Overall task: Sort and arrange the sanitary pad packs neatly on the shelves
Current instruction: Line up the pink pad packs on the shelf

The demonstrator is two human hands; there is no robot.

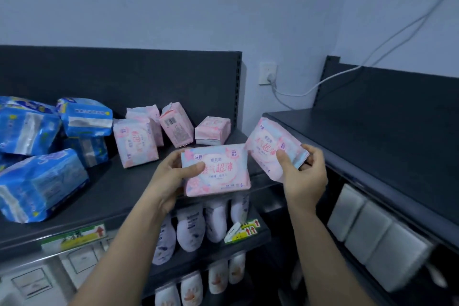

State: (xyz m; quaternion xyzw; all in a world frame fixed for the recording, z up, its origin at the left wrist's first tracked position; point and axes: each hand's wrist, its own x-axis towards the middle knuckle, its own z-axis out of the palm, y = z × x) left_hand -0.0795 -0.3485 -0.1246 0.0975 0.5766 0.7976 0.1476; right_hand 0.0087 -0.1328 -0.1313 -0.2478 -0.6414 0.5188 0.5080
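My left hand grips a pink sanitary pad pack by its left end, flat side up, above the front edge of the dark top shelf. My right hand grips a second pink pack by its right end, tilted, just right of the first. Several more pink packs stand or lie loosely at the back of the shelf. Blue packs are piled at the left end.
A second dark shelf unit stands at right, with grey packs beneath its top shelf. Lower shelves hold pale purple and white packs. A wall socket with a white cable sits between the two units.
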